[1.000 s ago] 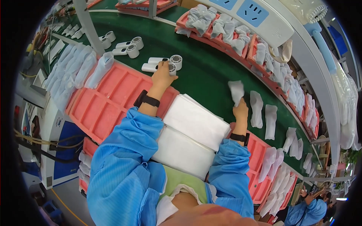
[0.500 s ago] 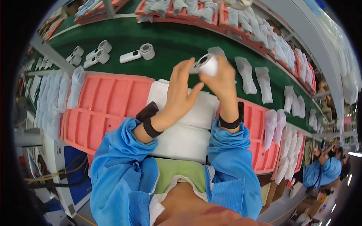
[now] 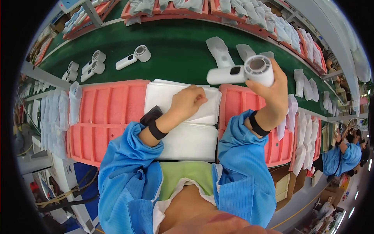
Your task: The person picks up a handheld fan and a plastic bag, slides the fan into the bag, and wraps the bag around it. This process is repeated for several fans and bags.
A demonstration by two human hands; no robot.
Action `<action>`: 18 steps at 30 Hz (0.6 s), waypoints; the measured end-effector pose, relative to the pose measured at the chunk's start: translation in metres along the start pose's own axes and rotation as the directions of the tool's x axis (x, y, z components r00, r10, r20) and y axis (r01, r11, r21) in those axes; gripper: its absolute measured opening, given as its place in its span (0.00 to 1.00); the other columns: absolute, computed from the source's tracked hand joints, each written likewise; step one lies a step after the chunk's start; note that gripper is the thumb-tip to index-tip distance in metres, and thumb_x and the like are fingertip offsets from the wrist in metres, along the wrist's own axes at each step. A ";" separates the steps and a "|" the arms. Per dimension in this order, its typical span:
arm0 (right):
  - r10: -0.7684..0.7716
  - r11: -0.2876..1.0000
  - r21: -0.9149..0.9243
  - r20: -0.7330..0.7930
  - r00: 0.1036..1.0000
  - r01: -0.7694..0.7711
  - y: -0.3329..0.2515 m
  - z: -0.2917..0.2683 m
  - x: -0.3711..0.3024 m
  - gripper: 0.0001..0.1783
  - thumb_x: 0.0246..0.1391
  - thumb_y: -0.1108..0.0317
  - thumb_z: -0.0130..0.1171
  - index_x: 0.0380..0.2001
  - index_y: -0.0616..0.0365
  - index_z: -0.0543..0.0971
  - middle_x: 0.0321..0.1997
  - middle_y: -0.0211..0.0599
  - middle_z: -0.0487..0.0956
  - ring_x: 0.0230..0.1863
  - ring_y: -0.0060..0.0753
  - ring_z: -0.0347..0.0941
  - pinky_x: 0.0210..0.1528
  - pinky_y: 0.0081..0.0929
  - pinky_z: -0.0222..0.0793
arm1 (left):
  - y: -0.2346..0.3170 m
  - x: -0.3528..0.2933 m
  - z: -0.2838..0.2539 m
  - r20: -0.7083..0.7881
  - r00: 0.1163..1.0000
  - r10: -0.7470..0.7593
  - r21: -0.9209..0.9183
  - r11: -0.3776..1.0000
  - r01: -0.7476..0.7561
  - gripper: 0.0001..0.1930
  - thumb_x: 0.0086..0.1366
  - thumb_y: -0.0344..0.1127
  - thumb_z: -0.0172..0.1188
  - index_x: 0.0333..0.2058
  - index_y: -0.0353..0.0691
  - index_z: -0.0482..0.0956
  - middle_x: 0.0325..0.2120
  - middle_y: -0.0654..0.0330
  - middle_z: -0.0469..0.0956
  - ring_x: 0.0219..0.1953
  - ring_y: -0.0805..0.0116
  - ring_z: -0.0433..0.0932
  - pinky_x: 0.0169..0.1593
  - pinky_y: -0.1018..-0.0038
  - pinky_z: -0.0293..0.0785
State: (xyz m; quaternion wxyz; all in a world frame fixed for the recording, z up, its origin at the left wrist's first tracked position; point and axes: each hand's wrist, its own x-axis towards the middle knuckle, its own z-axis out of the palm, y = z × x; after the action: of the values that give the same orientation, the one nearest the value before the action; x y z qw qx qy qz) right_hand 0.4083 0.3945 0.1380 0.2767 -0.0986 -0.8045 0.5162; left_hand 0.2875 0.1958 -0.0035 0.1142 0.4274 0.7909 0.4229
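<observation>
Over the right-hand pink foam tray (image 3: 237,97), the right hand (image 3: 277,87) is wrapped around the round head of a white handheld fan (image 3: 238,78), its thumb at the near side and the wrist bent upward from the forearm. The left hand (image 3: 187,103) hovers over or rests on the upper stack of white sheets (image 3: 159,95), palm down, fingers curled in toward the thumb; whether they pinch a sheet cannot be told.

The fan's handle points left, its end near the stack's far right corner and well apart from the left hand. Just beyond the head lie translucent white sleeves (image 3: 220,50), one partly hidden behind it. The green worktop (image 3: 175,46) runs unbroken from these sleeves across to a lone white fan (image 3: 132,58) on the left. A ribbed pink tray (image 3: 107,117) borders the stack's left edge.

The held fan is smooth and white, with a small dark oblong panel on the handle by the head and a spoked circular grille around a lighter hub facing up.
</observation>
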 end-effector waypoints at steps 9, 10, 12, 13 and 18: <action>-0.053 0.997 0.072 0.212 0.976 0.039 -0.007 0.000 -0.003 0.31 0.29 0.74 0.71 0.44 0.60 0.74 0.38 0.29 0.76 0.41 0.22 0.72 0.46 0.21 0.67 | 0.015 0.011 -0.066 0.059 0.997 -0.048 -0.559 0.826 0.073 0.08 0.63 0.35 0.63 0.32 0.38 0.77 0.28 0.67 0.77 0.25 0.79 0.70 0.30 0.82 0.66; -0.062 0.996 0.079 0.223 0.973 0.046 -0.006 0.012 0.002 0.31 0.29 0.74 0.71 0.44 0.60 0.74 0.38 0.29 0.76 0.41 0.22 0.72 0.46 0.21 0.67 | 0.023 0.006 -0.073 0.000 0.998 -0.064 -0.626 0.778 0.050 0.08 0.64 0.36 0.62 0.33 0.37 0.77 0.28 0.67 0.77 0.26 0.80 0.70 0.30 0.82 0.66; -0.101 0.989 0.137 0.324 0.941 0.059 -0.003 0.045 0.010 0.33 0.28 0.74 0.72 0.45 0.63 0.75 0.45 0.33 0.75 0.45 0.26 0.71 0.49 0.24 0.66 | 0.034 0.000 -0.083 -0.112 0.989 -0.099 -0.746 0.665 -0.018 0.08 0.66 0.36 0.61 0.34 0.36 0.76 0.29 0.67 0.76 0.28 0.80 0.70 0.32 0.83 0.66; -0.112 0.987 0.144 0.337 0.935 0.066 -0.001 0.064 0.014 0.33 0.28 0.74 0.72 0.45 0.63 0.75 0.45 0.33 0.75 0.45 0.26 0.71 0.49 0.24 0.66 | 0.033 -0.003 -0.086 -0.128 0.986 -0.106 -0.743 0.669 -0.024 0.08 0.66 0.36 0.61 0.34 0.36 0.76 0.29 0.67 0.76 0.28 0.80 0.70 0.32 0.83 0.66; -0.359 0.917 -0.065 0.290 0.887 0.392 -0.003 0.124 0.011 0.41 0.28 0.78 0.73 0.53 0.62 0.73 0.48 0.42 0.71 0.46 0.39 0.72 0.48 0.30 0.69 | 0.033 -0.002 -0.096 -0.360 0.908 -0.213 -0.831 0.516 -0.208 0.06 0.67 0.33 0.59 0.36 0.37 0.76 0.30 0.65 0.77 0.30 0.79 0.71 0.33 0.81 0.67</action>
State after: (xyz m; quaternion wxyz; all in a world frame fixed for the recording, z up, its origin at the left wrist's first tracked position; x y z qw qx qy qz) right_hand 0.3317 0.3014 0.1054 0.2516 0.1143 -0.8686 0.4113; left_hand 0.2557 0.1487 0.0809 0.1377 0.2127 0.4845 0.8373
